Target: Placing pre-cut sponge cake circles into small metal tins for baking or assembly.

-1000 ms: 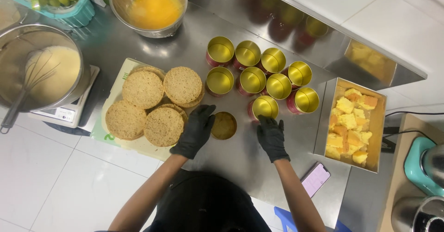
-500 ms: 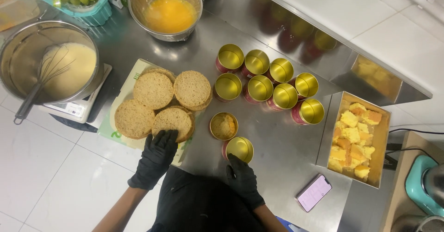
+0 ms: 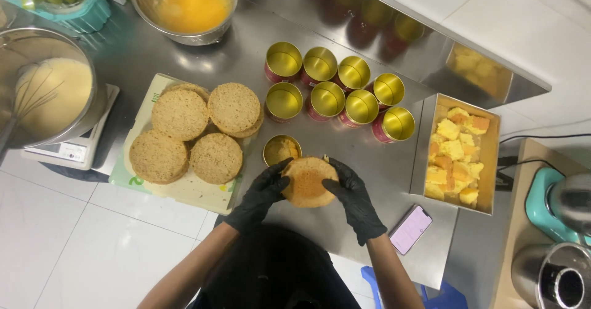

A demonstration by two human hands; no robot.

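While both black-gloved hands, left hand [image 3: 261, 192] and right hand [image 3: 354, 195], pinch round golden sponge disc [image 3: 308, 181] by edges above steel counter [image 3: 184, 63], gold-lined tin [image 3: 281, 150] sits just beyond; disc looks ready for careful lowering into tin.

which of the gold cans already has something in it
The lone can just above the left hand, beside the board of sponge rounds; it holds cake, while the eight grouped cans show bare gold insides.

Holding a round sponge cake layer [image 3: 308, 183] between black-gloved left hand [image 3: 261, 193] and right hand [image 3: 355, 196]; hovering beside an open gold tin [image 3: 281, 149].
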